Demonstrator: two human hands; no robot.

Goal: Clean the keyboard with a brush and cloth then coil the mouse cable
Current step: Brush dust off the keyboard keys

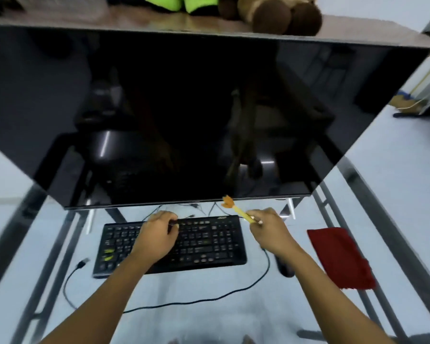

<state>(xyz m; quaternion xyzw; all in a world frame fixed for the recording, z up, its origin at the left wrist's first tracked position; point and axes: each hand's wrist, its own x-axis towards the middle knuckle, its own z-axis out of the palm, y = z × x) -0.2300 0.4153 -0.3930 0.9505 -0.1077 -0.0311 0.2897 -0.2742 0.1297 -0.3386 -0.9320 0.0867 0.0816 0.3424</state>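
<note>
Black plastic keyboard (170, 245) sits mid-desk; my left hand (157, 235) rests on it, fingers curled — around what, can't tell. Right hand (271, 228) pinches yellow-handled brush (238, 211), bristles up near dark glossy monitor (174, 115) — risk of flicking it. Black mouse cable (233, 292) loose in front; red cloth (340, 256) lies right.

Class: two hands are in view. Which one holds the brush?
The right hand, raised beside the keyboard's right end, grips the yellow brush; the left hand rests on the keys.
</note>
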